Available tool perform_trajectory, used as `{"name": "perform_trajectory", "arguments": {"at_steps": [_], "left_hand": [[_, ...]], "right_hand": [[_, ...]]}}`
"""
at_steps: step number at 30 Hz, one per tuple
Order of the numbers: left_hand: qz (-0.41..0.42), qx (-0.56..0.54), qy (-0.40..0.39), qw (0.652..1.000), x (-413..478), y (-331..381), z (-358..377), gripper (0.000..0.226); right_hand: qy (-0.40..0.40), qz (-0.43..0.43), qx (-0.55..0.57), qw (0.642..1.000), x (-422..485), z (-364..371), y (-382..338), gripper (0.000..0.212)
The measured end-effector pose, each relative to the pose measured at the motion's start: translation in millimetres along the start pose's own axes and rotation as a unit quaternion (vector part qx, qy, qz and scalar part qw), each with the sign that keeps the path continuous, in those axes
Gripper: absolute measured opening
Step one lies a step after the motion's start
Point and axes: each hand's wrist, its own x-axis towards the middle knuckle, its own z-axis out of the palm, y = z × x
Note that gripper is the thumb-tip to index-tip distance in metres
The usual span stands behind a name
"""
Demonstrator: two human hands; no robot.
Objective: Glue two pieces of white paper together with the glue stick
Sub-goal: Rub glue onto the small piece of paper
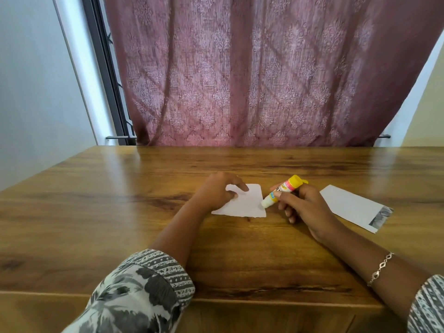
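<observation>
A: Nearest edge first. What is showing?

B: A patterned left sleeve [144, 292] and a right sleeve [427, 306] are coming in from the bottom corners. A thin chain bracelet [380, 269] is sitting on the right wrist. Both forearms are lying over the wooden table [96, 212].

A: Left hand?

B: The left hand [216, 191] is resting on the far left corner of a small white paper [247, 205]. The index finger is reaching out almost straight and pressing on the sheet, the thumb tip is touching it beside that, and the other fingers are bending under. The paper is lying flat at the middle of the table, its near edge ragged.

A: Right hand?

B: The right hand [305, 205] is gripping the glue stick [281, 191], with thumb and fingers wrapping round the barrel. The stick is tilting, yellow end pointing up and away, white tip touching the paper at its right edge.

A: The second sheet?

B: A second white paper [350, 205] is lying flat to the right of that hand, apart from the first, with a grey printed patch at its near corner.

A: Beyond the table?

B: A dusky pink patterned curtain [264, 68] is hanging behind it, with a dark window frame [105, 68] showing at its left.
</observation>
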Motion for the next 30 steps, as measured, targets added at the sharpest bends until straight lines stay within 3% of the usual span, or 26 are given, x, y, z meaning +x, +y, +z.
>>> {"name": "perform_trajectory", "arguments": {"at_steps": [4, 10, 23, 30], "left_hand": [[0.001, 0.01, -0.106, 0.994, 0, -5, -4, 0.036], [-0.051, 0.047, -0.119, 0.99, 5, -4, -4, 0.038], [-0.106, 0.152, 0.026, 0.982, 4, 4, 16, 0.04], [-0.114, 0.184, 0.053, 0.975, 4, 11, 20, 0.041]], "right_hand": [[0.038, 0.014, 0.031, 0.999, 2, -3, -1, 0.014], [0.043, 0.034, 0.041, 0.998, 5, -2, 1, 0.012], [0.035, 0.038, 0.001, 0.999, 23, -2, 8, 0.02], [0.039, 0.013, -0.032, 0.999, 37, -1, 13, 0.016]]}}
